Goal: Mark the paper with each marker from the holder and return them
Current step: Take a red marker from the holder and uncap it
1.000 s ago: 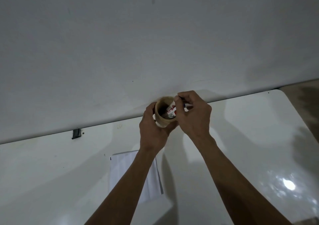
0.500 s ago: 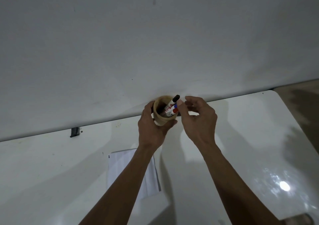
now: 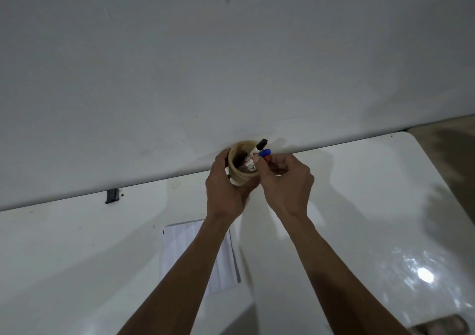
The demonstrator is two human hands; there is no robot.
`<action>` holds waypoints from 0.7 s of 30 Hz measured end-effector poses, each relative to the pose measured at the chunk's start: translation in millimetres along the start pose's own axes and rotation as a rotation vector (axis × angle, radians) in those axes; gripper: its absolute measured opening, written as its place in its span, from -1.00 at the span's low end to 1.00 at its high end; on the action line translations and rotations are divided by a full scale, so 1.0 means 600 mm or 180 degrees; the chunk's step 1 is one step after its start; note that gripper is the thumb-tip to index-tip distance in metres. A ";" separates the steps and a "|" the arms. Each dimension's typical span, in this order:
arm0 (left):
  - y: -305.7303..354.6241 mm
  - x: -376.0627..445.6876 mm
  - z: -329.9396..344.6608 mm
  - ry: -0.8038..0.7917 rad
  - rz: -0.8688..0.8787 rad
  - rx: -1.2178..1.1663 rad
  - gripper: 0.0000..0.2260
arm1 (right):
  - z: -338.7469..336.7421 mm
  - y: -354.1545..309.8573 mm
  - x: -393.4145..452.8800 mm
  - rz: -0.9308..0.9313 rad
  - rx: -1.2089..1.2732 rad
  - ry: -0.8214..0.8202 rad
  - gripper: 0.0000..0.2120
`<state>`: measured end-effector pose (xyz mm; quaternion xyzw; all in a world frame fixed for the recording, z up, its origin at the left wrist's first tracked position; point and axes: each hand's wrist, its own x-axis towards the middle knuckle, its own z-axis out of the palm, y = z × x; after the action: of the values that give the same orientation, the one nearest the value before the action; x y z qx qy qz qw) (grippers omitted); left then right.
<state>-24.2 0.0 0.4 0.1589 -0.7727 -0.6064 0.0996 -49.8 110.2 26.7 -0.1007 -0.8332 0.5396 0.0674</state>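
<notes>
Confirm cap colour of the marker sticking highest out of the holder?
Black cap, above the tan holder rim; clearest in the head view.

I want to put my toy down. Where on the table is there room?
The glossy white table is bare right of the right hand, up to its rounded corner, and left of the white sheet of paper, below the small black clip. It is crowded at the tan round holder, gripped by the left hand.

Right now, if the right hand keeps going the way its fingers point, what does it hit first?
The right hand points up-left at the holder, fingertips already at the blue-capped marker by the rim. That marker comes first, then the black-capped one and the holder's mouth. Depth is unclear.
</notes>
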 end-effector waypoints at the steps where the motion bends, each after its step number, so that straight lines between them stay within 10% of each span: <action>1: -0.001 0.000 0.000 0.0002 -0.0009 0.0006 -0.40 | 0.001 -0.001 -0.001 -0.0011 -0.0009 0.0010 -0.79; 21: 0.024 -0.010 -0.011 -0.0179 -0.0322 0.0072 -0.32 | -0.117 -0.084 -0.014 0.0040 0.1230 0.0668 -0.91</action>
<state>-18.2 -0.9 16.0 0.1817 -0.7730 -0.6062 0.0453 -31.2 150.5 101.7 -0.1467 -0.7020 0.6762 0.1685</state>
